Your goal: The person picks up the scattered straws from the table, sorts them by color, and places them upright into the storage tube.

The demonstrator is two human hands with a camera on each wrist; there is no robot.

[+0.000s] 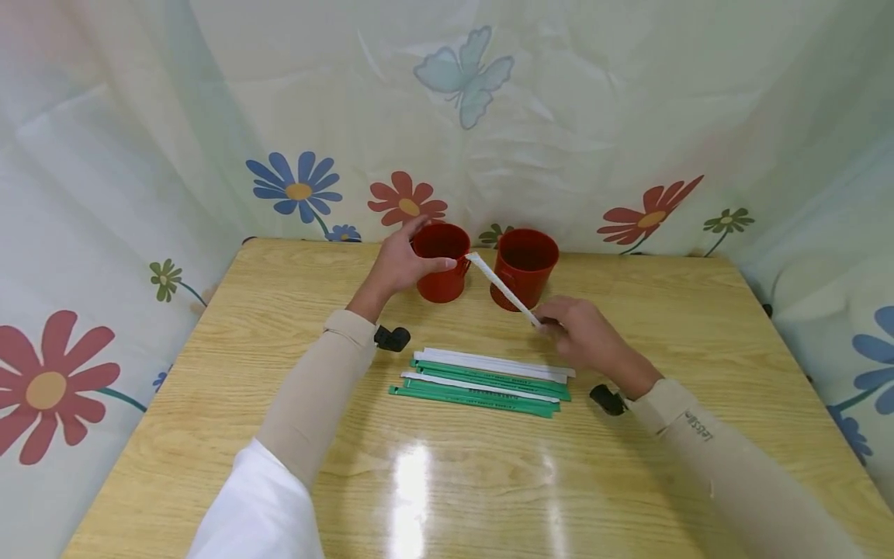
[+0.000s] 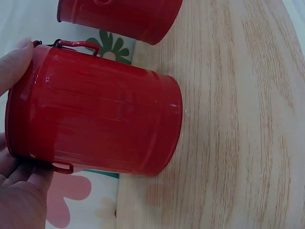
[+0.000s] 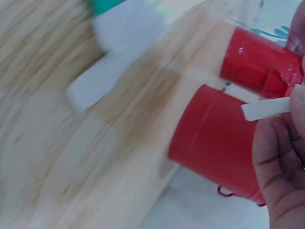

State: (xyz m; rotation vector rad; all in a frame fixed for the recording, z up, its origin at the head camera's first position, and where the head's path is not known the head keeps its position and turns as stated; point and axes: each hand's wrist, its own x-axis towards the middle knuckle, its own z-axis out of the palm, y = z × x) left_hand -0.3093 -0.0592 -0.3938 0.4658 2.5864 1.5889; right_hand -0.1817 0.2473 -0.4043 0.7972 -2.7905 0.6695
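My left hand [image 1: 403, 262] grips the left red bucket [image 1: 441, 289] at its rim, thumb on one side and fingers on the other. In the left wrist view this bucket [image 2: 105, 112] stands upright on the wood, with a small loop handle near the rim. My right hand [image 1: 578, 332] pinches one end of a long, thin white paper-wrapped stick [image 1: 504, 289]. Its far end slants up toward the left bucket's rim, crossing in front of the right red bucket [image 1: 536, 264]. In the right wrist view the stick's end [image 3: 264, 109] sticks out between thumb and fingers.
Several white and green paper-wrapped sticks [image 1: 482, 384] lie side by side on the wooden table [image 1: 454, 481], nearer me than the buckets. A flower-printed curtain [image 1: 559, 116] hangs behind the table's far edge. Black wrist mounts [image 1: 393, 338] sit under both forearms.
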